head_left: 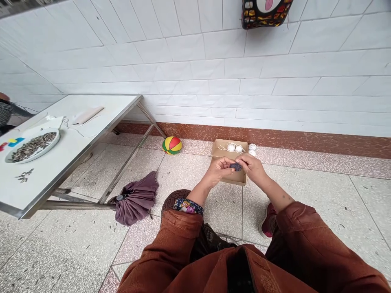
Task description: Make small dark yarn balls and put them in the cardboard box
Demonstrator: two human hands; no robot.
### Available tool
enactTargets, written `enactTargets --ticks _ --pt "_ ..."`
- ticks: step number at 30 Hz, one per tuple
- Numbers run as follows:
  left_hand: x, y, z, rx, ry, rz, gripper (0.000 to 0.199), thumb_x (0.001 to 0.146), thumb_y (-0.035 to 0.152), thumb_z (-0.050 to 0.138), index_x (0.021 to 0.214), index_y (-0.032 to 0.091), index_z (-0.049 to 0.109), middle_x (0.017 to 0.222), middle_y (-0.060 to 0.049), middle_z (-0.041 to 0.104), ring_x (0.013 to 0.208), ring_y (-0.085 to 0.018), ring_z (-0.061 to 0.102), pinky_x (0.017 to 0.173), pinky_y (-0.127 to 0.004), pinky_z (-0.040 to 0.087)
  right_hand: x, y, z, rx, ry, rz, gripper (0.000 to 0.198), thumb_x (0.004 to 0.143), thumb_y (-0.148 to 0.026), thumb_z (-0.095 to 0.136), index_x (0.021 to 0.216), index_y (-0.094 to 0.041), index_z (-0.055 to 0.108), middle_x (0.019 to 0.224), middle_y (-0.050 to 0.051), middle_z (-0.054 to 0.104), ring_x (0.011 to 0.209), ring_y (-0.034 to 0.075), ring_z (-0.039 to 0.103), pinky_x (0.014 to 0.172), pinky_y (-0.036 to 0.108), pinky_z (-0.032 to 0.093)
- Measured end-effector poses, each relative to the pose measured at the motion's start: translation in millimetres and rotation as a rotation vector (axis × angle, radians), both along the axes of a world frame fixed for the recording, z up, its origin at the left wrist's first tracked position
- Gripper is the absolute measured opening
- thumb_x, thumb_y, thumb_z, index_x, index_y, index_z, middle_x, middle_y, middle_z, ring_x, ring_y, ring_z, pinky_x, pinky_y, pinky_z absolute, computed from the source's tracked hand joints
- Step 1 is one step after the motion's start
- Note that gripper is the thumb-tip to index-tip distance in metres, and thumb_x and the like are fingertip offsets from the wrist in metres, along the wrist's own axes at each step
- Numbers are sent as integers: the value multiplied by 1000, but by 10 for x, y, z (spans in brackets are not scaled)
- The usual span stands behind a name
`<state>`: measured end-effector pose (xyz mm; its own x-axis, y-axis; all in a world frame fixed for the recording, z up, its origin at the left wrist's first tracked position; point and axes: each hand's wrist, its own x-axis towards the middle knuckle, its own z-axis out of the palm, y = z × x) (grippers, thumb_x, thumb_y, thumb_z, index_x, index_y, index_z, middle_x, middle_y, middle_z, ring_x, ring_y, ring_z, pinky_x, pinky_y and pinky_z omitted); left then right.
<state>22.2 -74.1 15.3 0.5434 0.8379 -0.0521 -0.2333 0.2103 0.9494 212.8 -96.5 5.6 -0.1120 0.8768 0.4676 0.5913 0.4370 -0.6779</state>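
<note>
Between my two hands is a small dark grey-blue bundle of yarn (236,167). My left hand (220,170) pinches it from the left, thumb and fingers closed on its side. From the right, my right hand (251,166) grips the same bundle with thumb and fingertips. Just beneath them, an open cardboard box (237,181) stands on the floor, partly hidden by my hands. White yarn balls (231,147) with loose strands lie at the box's far side. More white balls (252,149) sit just outside its right edge.
At left stands a metal-framed table (119,108) bearing a plate (56,140) of seed-like pieces and a folded cloth (88,115). A colourful ball (172,145) and a folded purple umbrella (137,199) rest beside it. A black basket (265,22) hangs on the tiled wall.
</note>
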Motion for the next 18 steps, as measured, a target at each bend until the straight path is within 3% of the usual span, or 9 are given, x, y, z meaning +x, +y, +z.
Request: enactTargets --ticks 5,9,14,18 --pt "20 77 -30 -5 -77 228 39 64 28 87 91 18 61 78 3 65 70 -9 59 72 -25 48 -208 -88 -147 -3 -104 34 22 102 -27 48 96 -22 68 86 6 70 79 22 67 70 32 53" --pt "34 145 -78 82 98 382 32 62 17 83 86 17 61 74 3 64 71 -9 57 73 -25 45 -247 -216 -35 27 -234 165 23 104 -28 48 97 -23 69 90 6 69 80 20 67 72 31 53" --pt "43 79 -63 102 177 188 29 62 16 82 83 16 61 71 4 63 63 -7 53 65 -23 40 -68 -103 126 51 -99 78 21 103 -32 52 97 -23 70 90 7 69 83 21 66 76 33 53" --pt "25 12 -2 50 70 31 32 65 23 84 87 16 62 79 1 67 71 -9 60 71 -24 44 31 73 34 -12 18 -4 20 99 -29 55 86 -23 68 82 5 68 82 22 65 77 34 52"
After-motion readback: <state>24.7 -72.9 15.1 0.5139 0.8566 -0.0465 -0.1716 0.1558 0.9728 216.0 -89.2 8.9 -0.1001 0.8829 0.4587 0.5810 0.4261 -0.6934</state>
